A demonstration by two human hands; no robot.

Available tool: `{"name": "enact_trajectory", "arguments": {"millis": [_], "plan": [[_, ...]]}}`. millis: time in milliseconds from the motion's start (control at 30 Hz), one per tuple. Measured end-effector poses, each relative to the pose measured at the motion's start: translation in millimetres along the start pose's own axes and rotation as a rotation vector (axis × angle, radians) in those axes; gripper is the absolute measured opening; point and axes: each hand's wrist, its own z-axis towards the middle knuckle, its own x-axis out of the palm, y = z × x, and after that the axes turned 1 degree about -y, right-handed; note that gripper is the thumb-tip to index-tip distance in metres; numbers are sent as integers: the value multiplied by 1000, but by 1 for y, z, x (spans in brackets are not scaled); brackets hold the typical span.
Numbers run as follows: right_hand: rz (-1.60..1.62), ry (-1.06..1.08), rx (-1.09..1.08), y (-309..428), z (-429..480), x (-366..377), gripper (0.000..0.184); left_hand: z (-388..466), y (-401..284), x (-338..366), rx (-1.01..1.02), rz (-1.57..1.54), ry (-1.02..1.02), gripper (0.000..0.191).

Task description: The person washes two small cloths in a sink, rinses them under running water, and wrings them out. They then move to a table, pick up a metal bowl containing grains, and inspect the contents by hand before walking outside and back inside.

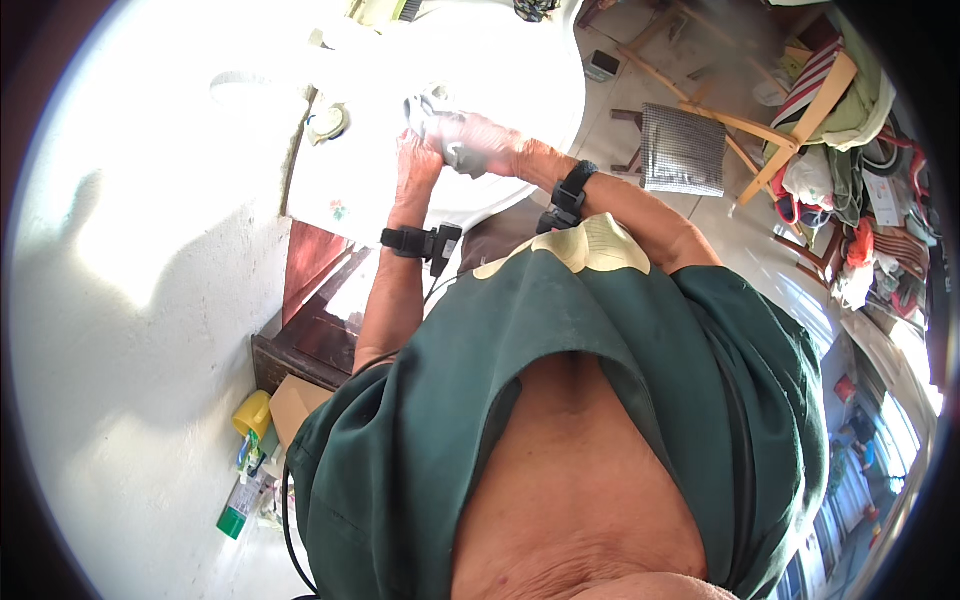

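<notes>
Before me, over a brightly lit white surface with a curved rim (559, 161), my two hands meet at a crumpled grey cloth-like item (466, 159). My right hand (484, 139) closes around it, and parts of it stick out above and below the fingers. Against its upper left part lies my left hand (418, 154), fingers bent and partly washed out by glare. Both wrists wear black straps. A small round pale object (328, 122) rests on the white surface to the left of my hands.
A white wall (150, 360) runs along the left. Below the surface stands a dark wooden cabinet (296, 360), near a yellow cup (253, 412). On the right are a stool with a checked cover (682, 148), a wooden folding frame (784, 169) and piled fabrics.
</notes>
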Motion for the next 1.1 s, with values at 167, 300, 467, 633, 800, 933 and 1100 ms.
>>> {"name": "enact_trajectory", "arguments": {"millis": [167,300,467,633,800,933,1100], "plan": [[-143,24,100,19,-9,9,29,-18,8,-23,-36,-703,231,52],[341,-9,108,21,-22,17,35,-24,7,-28,-308,-1055,47,69],[359,93,124,21,-32,29,36,-8,12,-33,-9,-1049,144,58],[-401,56,160,21,-22,20,38,17,26,-35,-230,-745,-90,42],[-1670,-114,-295,-7,2,15,28,36,31,-25,-261,11,-86,58],[-1623,-302,-461,-15,3,11,26,29,14,-27,-459,-36,-43,50],[-753,-42,-11,23,-17,0,31,-18,-11,-59,-53,-333,-13,46]]}}
